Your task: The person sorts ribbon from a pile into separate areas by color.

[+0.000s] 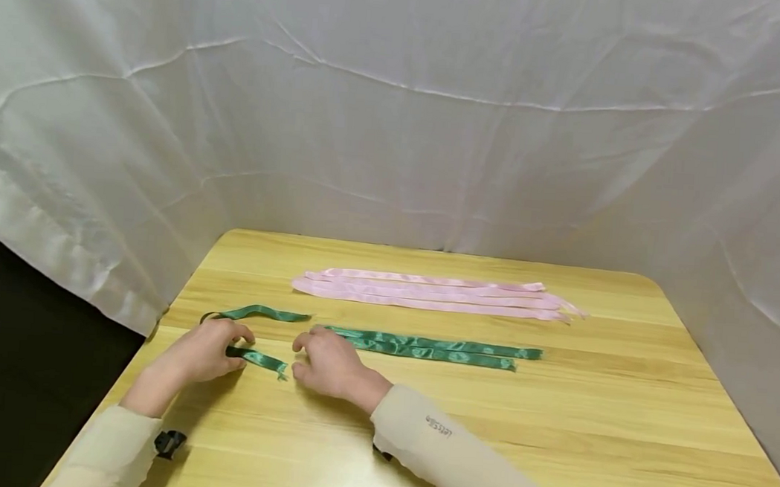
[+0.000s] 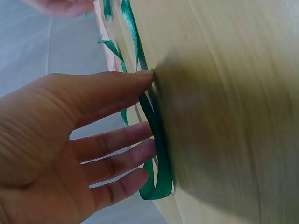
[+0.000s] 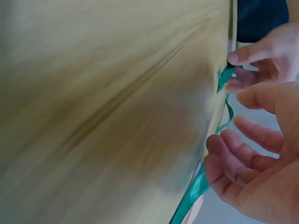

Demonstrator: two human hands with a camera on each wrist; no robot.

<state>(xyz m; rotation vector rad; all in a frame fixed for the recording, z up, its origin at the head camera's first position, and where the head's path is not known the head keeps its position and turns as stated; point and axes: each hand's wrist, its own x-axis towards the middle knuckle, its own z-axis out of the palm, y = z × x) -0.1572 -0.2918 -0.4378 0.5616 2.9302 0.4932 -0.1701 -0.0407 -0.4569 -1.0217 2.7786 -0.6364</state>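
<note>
A shiny green ribbon [image 1: 264,359] lies at the left of the table, bent back on itself. My left hand [image 1: 208,350] pinches it between thumb and forefinger, close to the tabletop. In the left wrist view, the ribbon's bend [image 2: 156,189] hangs beside the other fingers of the left hand [image 2: 88,140]. One frayed end points right, towards my right hand [image 1: 330,363]. That hand holds nothing, its fingers loosely bent; in the right wrist view the right hand [image 3: 261,158] shows a gap between thumb and fingers. Its fingertips are near the left ends of flat green ribbons [image 1: 433,349], partly covering them.
Several pink ribbons [image 1: 420,293] lie side by side further back on the wooden table [image 1: 586,434]. A pale curtain [image 1: 436,149] hangs behind the table and along its sides. Something dark [image 1: 21,355] stands beyond the left edge.
</note>
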